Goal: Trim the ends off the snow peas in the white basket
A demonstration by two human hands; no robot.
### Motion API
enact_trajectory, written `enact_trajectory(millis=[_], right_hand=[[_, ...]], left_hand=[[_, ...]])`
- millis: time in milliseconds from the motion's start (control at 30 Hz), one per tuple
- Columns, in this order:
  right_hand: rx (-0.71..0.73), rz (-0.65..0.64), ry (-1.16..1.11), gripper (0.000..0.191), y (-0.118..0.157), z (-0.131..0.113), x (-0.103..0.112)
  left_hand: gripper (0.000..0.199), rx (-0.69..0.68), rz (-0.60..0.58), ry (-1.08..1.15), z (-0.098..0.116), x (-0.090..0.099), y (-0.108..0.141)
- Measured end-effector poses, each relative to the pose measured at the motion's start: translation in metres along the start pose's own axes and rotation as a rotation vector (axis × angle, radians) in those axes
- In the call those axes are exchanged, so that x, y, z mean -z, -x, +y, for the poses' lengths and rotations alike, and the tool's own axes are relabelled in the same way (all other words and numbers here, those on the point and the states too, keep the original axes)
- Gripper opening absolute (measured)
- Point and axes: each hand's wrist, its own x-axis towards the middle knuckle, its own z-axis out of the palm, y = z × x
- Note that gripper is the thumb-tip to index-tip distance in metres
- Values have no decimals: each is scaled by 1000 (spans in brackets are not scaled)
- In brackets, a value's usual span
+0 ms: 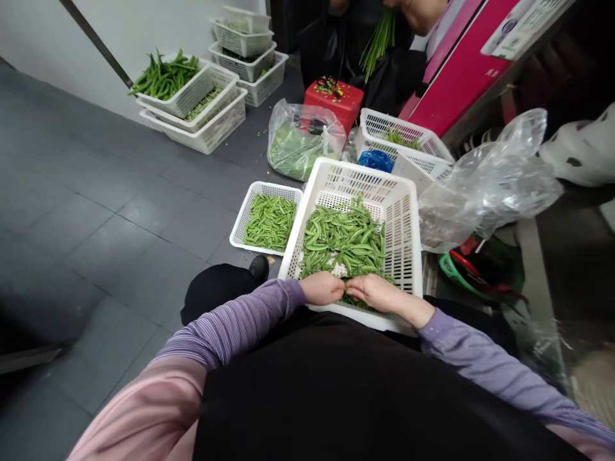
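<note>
A large white slotted basket (pixel 406 224) stands in front of me, with a layer of green pea pods (pixel 343 237) inside. Over its near end, my left hand (pixel 323 287) and my right hand (pixel 373 291) meet, fingers closed and fingertips touching. Whatever they pinch between them is too small and hidden to name. Left of the large basket sits a smaller white basket (pixel 236 234) holding more green pods (pixel 270 221).
Stacked white baskets (pixel 211 137) hold green vegetables at the back left. Behind the large basket are a clear bag (pixel 305 141), a red container (pixel 334 102) and another white basket (pixel 408 131). A person (pixel 425 13) holds green stems. Plastic bags (pixel 494 179) lie right.
</note>
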Motion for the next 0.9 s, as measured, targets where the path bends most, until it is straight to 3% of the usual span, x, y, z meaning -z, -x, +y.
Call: enact_trajectory(millis=[133,233,333,433,500,633,700,800,900], right_hand=[[-87,357,-203,23,-3,-4,-26],[-176,562,-459,24,-14,-1,-52],[-219,710,-553,21,-29,17,-53],[-284,879,-312,19,-43,41,-25],[-227,771,58,20,-52,51,-4],[-17,128,746,20,-72,51,9],[0,-51,916,20,-81,50,3],[9,-105,977,21,-86,53,-3],[2,1,889,16,-79,60,0]], left_hand=[[24,209,127,666,-2,1,-7],[27,270,136,845,-4,-2,-13],[25,287,107,557,-11,-5,-16],[20,282,37,61,-19,-11,-16],[19,283,-73,-122,-24,-17,-15],[42,214,-178,-129,-28,-25,-18],[44,174,-188,-103,-27,-27,-19],[37,158,-148,-49,-24,-24,-20],[26,254,-8,-2,-24,-16,-21]])
